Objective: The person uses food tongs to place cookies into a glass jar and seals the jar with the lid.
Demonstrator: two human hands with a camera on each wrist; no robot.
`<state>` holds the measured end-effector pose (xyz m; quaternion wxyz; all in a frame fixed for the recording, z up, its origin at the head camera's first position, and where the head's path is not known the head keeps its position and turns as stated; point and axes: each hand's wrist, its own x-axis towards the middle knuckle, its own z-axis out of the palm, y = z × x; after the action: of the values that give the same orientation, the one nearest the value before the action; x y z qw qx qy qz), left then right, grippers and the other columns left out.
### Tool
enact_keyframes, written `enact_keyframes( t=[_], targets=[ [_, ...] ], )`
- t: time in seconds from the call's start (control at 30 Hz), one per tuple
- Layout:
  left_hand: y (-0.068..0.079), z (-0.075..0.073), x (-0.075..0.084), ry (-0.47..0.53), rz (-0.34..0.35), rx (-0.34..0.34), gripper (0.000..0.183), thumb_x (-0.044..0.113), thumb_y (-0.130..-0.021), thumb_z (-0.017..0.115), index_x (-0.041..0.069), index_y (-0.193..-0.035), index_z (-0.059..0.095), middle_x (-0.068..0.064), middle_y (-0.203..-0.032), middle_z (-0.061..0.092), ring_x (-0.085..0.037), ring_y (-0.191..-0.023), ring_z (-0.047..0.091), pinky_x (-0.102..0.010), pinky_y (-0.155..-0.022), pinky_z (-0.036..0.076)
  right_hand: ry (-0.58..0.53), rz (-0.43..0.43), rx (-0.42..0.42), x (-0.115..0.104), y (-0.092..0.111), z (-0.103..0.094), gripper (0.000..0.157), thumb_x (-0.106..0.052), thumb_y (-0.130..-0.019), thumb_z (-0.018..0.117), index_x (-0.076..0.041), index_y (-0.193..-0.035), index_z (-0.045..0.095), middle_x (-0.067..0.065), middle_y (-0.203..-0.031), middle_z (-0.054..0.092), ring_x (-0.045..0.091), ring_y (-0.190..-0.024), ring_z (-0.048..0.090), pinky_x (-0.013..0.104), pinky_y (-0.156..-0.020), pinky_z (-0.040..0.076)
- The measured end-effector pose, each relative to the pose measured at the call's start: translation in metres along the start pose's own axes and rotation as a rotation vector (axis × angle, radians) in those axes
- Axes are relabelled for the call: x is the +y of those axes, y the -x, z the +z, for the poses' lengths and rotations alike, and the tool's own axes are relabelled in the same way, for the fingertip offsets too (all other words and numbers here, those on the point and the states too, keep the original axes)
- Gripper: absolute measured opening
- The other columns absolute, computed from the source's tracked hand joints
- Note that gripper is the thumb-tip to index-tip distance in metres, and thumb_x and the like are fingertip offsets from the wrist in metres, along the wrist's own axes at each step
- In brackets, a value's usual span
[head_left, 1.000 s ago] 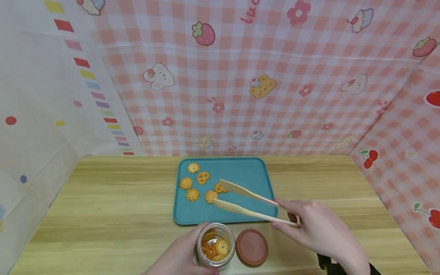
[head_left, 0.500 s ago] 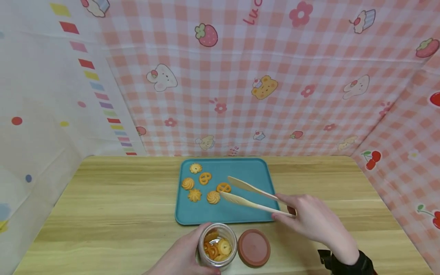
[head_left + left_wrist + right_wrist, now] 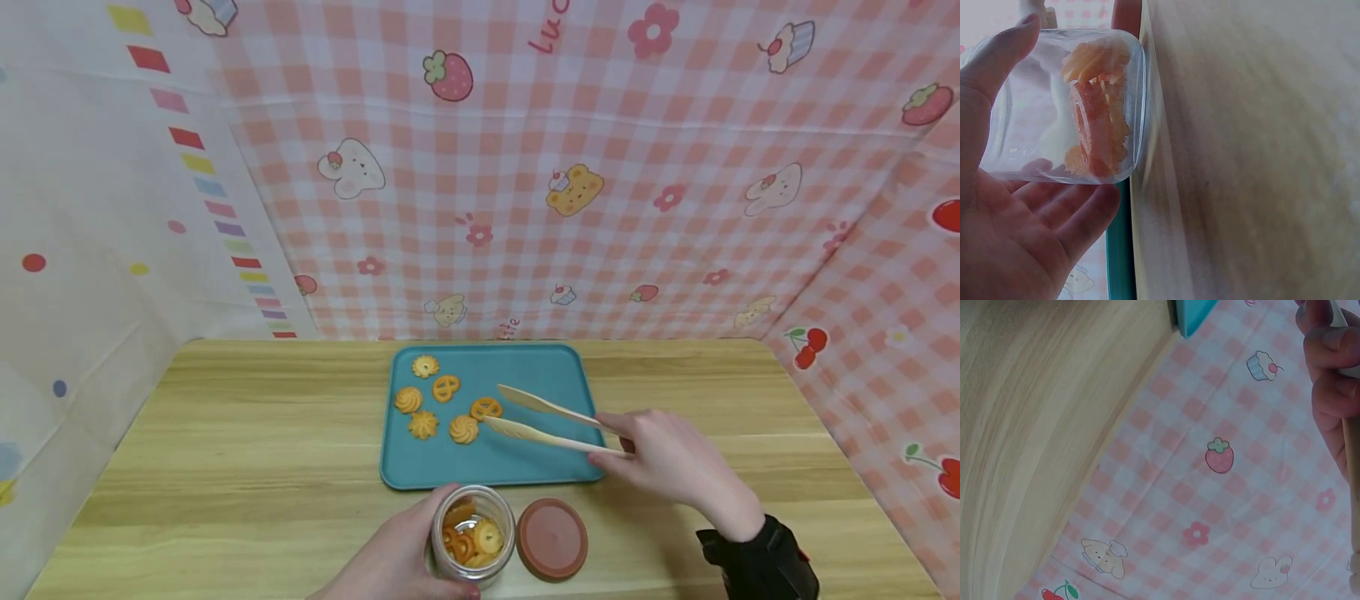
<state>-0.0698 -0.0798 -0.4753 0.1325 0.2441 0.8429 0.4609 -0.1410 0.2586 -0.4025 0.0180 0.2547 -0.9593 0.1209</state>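
My left hand (image 3: 401, 550) grips a clear jar (image 3: 1047, 106) at the table's front; its mouth faces up, and several cookies and pretzels (image 3: 472, 543) lie inside. In my right hand (image 3: 663, 458) is a pair of wooden tongs (image 3: 547, 439), arms apart with nothing between them. Their tips hover over the teal tray (image 3: 525, 367), the near one beside a pretzel (image 3: 486, 407) and a swirl cookie (image 3: 463, 430). Farther left on the tray lie another pretzel (image 3: 446, 388), a flower-shaped cookie (image 3: 425, 366), a swirl cookie (image 3: 408, 400) and a star-shaped cookie (image 3: 423, 425).
A reddish-brown lid (image 3: 552, 539) lies flat on the wooden table (image 3: 247, 467), close to the jar's right side. Pink checked cloth (image 3: 487, 183) hangs behind the table and on the right; a white dotted cloth (image 3: 82, 333) hangs on the left.
The tongs have drawn back slightly to the right, off the pretzel and swirl cookie, with my right hand moving a little away from me. The left hand and jar stay put.
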Motion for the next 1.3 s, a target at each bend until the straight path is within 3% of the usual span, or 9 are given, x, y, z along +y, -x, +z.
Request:
enact_keyframes(
  t=[0.73,1.0,1.3],
  targets=[
    [0.0,0.0,-0.001,-0.011,0.038,0.002,0.089,0.053,-0.064,0.082,0.032,-0.14,0.041,0.015,-0.125,0.056,-0.008,-0.113,0.053,-0.036,-0.098,0.042,-0.042,-0.05,-0.06,0.006,-0.023,0.007,0.038,-0.046,-0.085,0.068,-0.015,-0.107,0.07,-0.012,-0.055,0.037,0.0,-0.046,0.029,0.02,-0.044,0.02],
    [0.0,0.0,-0.001,-0.003,0.044,-0.001,0.088,0.052,-0.064,0.082,0.032,-0.139,0.041,0.015,-0.125,0.056,-0.008,-0.113,0.053,-0.035,-0.099,0.042,-0.02,-0.029,-0.095,0.004,-0.03,0.008,0.051,-0.049,-0.085,0.067,-0.01,-0.118,0.07,-0.014,-0.058,0.043,0.001,-0.049,0.036,0.021,-0.045,0.027],
    [0.0,-0.001,0.0,-0.008,0.05,-0.002,0.088,0.051,-0.065,0.082,0.031,-0.139,0.041,0.013,-0.124,0.056,-0.009,-0.113,0.054,-0.036,-0.098,0.043,-0.002,-0.02,-0.116,0.003,-0.036,0.01,0.051,-0.049,-0.086,0.065,-0.012,-0.121,0.069,-0.012,-0.054,0.037,0.002,-0.048,0.031,0.022,-0.045,0.022]
  ],
)
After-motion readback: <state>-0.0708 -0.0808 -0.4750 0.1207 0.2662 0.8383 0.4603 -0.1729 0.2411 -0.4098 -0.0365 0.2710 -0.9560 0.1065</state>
